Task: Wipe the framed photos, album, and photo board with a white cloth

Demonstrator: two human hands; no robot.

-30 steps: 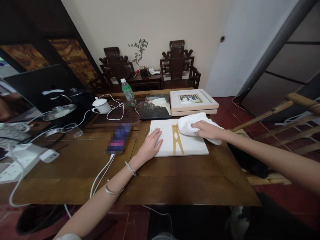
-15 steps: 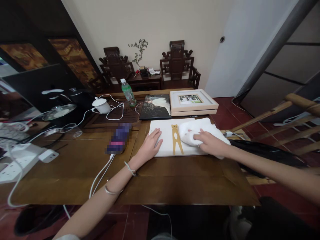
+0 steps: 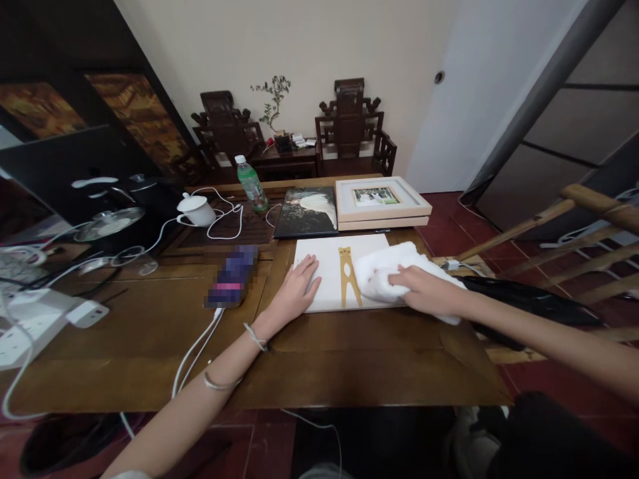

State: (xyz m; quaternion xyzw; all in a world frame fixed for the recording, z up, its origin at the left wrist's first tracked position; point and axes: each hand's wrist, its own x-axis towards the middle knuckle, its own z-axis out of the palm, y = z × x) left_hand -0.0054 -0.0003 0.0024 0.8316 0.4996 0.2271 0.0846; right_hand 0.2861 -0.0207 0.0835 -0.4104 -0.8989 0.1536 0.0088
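Note:
A white canvas [image 3: 329,266] with a slim gold cat figure painted on it lies flat on the wooden table [image 3: 279,362]. My left hand [image 3: 295,287] rests open and flat on the canvas's left edge. My right hand [image 3: 424,289] presses a white folded towel [image 3: 382,273] onto the right part of the canvas, fingers curled over the cloth.
Behind the canvas lie a dark painting [image 3: 307,211] and a stacked light wooden picture frame [image 3: 380,201]. A phone [image 3: 229,285] on a white cable, a green bottle [image 3: 248,183], a white teapot [image 3: 196,210] and power strips [image 3: 34,319] fill the left. A wooden chair [image 3: 589,226] stands at right.
My right hand dragged the towel from the canvas's upper right corner down toward its near right edge. My left hand stayed put on the left edge.

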